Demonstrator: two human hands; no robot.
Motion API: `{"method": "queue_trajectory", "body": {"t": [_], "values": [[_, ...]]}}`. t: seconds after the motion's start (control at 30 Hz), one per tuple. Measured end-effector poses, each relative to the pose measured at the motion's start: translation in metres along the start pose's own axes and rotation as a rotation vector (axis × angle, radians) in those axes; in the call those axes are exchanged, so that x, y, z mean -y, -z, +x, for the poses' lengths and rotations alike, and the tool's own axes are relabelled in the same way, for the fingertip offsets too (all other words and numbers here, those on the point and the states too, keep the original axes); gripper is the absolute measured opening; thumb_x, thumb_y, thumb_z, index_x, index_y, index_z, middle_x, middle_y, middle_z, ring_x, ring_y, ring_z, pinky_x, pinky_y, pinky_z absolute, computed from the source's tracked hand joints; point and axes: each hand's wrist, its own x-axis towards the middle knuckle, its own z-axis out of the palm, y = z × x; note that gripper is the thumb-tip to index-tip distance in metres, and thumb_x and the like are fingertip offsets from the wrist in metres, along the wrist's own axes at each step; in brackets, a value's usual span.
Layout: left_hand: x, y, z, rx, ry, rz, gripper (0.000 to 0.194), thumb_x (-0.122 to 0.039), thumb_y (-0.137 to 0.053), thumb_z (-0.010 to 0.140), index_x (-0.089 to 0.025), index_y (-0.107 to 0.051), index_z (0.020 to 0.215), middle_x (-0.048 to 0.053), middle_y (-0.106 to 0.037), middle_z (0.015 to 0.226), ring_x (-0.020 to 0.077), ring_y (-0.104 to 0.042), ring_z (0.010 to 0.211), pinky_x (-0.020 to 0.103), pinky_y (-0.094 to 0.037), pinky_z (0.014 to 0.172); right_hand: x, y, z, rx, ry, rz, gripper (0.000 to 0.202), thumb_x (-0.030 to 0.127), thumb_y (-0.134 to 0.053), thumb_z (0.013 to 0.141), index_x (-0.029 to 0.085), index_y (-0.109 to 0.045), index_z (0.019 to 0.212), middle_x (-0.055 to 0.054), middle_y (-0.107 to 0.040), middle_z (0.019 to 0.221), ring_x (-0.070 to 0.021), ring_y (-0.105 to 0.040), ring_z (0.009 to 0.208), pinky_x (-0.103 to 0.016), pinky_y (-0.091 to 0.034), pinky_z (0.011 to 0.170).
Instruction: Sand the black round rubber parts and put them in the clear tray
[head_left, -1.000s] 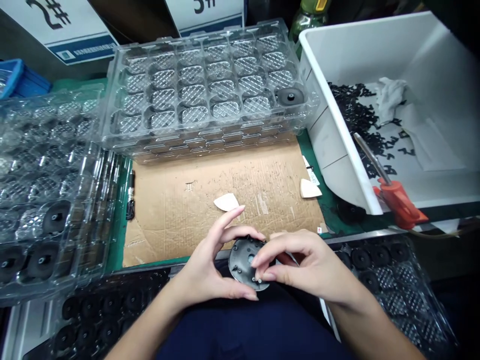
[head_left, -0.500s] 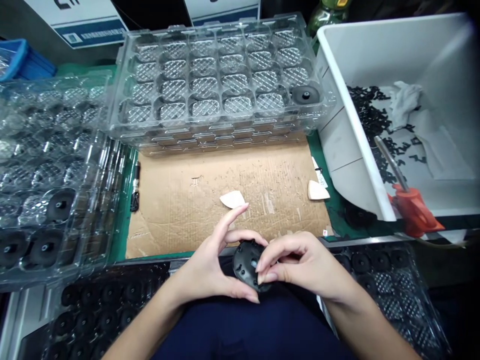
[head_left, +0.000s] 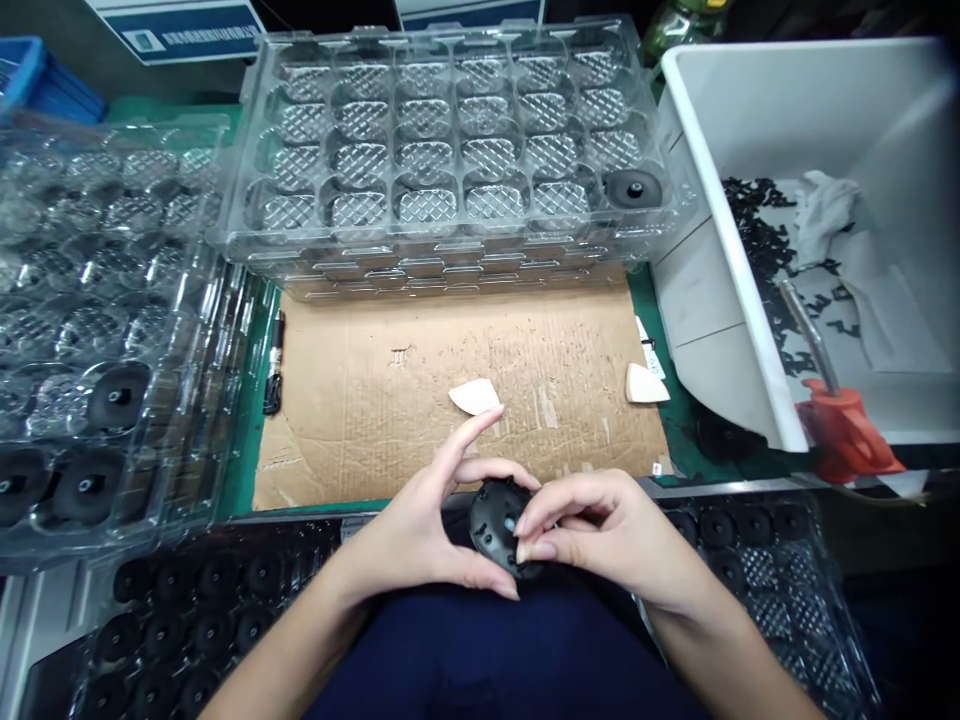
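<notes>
A round black disc (head_left: 493,522) with small raised parts on its face is tilted between my hands, just off the front edge of the cardboard (head_left: 420,440). My left hand (head_left: 442,520) holds its rim between thumb and fingers, with the index finger stretched out toward a white curved piece (head_left: 475,396). The thumb and index finger of my right hand (head_left: 592,520) are pinched together at the disc's right side. Whether a small part sits in that pinch is hidden.
A stack of clear trays (head_left: 427,205) stands behind the cardboard, one black disc (head_left: 633,188) in it. More clear trays (head_left: 67,330) lie left. At right are a white bin (head_left: 697,190) with black clips and an orange-handled tool (head_left: 851,430).
The view has shifted slightly, so the trays and bin appear a little further right. Both hands keep nearly the same pose at the disc, which looks turned slightly.
</notes>
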Motion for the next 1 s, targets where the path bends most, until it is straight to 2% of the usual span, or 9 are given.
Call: {"method": "queue_trajectory", "body": {"t": [0.23, 0.37, 0.43, 0.6, 0.73, 0.9, 1.0], "values": [[0.005, 0.004, -0.001, -0.05, 0.003, 0.047, 0.104, -0.026, -0.081, 0.057, -0.035, -0.016, 0.138, 0.006, -0.059, 0.117, 0.0253, -0.052, 0.115, 0.045, -0.03, 0.104, -0.007, 0.004, -0.003, -0.086, 0.099, -0.056, 0.011, 0.028, -0.069, 0.075, 0.02, -0.071, 0.082, 0.0, -0.066, 0.065, -0.0103, -0.059, 0.06, -0.023, -0.047, 0.06], [0.008, 0.006, 0.0, -0.041, 0.018, 0.07, 0.102, -0.03, -0.08, 0.059, -0.031, -0.016, 0.139, 0.009, -0.058, 0.118, 0.0273, -0.051, 0.116, 0.048, -0.026, 0.105, -0.011, 0.005, -0.007, -0.166, 0.189, -0.15, 0.011, 0.03, -0.068, 0.076, 0.02, -0.07, 0.08, -0.003, -0.065, 0.077, -0.0124, -0.058, 0.07, -0.024, -0.044, 0.062], [0.008, 0.005, 0.001, -0.024, 0.025, 0.07, 0.102, -0.032, -0.079, 0.059, -0.03, -0.016, 0.139, 0.009, -0.058, 0.118, 0.0275, -0.051, 0.115, 0.048, -0.026, 0.105, -0.01, 0.004, -0.009, -0.162, 0.175, -0.193, 0.011, 0.03, -0.067, 0.077, 0.02, -0.071, 0.082, -0.003, -0.066, 0.079, -0.0124, -0.055, 0.07, -0.024, -0.041, 0.06], [0.007, -0.001, 0.008, 0.025, 0.073, 0.05, 0.099, -0.04, -0.076, 0.062, -0.03, -0.016, 0.139, 0.009, -0.058, 0.118, 0.0268, -0.051, 0.116, 0.047, -0.027, 0.104, -0.009, 0.004, -0.012, -0.165, 0.146, -0.193, 0.014, 0.032, -0.072, 0.072, 0.02, -0.071, 0.08, 0.001, -0.063, 0.069, -0.0074, -0.043, 0.055, -0.022, -0.033, 0.052], [0.004, -0.007, 0.012, 0.034, 0.1, 0.034, 0.098, -0.043, -0.075, 0.062, -0.029, -0.017, 0.139, 0.01, -0.059, 0.118, 0.0274, -0.051, 0.115, 0.046, -0.026, 0.104, -0.013, 0.01, -0.018, -0.165, 0.166, -0.097, 0.016, 0.034, -0.065, 0.078, 0.019, -0.07, 0.084, 0.001, -0.061, 0.064, -0.0093, -0.051, 0.059, -0.023, -0.038, 0.058], [0.003, -0.016, 0.017, 0.082, 0.15, 0.054, 0.096, -0.043, -0.074, 0.063, -0.03, -0.017, 0.139, 0.009, -0.058, 0.117, 0.0262, -0.051, 0.115, 0.041, -0.028, 0.102, -0.02, 0.018, -0.03, -0.283, 0.269, -0.245, 0.012, 0.029, -0.065, 0.078, 0.02, -0.07, 0.084, 0.0, -0.059, 0.073, -0.0095, -0.049, 0.064, -0.023, -0.036, 0.058], [0.005, -0.021, 0.023, 0.114, 0.171, 0.07, 0.094, -0.045, -0.074, 0.063, -0.032, -0.019, 0.138, 0.007, -0.057, 0.119, 0.0254, -0.051, 0.114, 0.038, -0.031, 0.1, -0.025, 0.021, -0.039, -0.274, 0.334, -0.277, 0.016, 0.032, -0.067, 0.077, 0.021, -0.07, 0.089, 0.0, -0.062, 0.077, -0.0082, -0.047, 0.06, -0.021, -0.037, 0.055]]}}
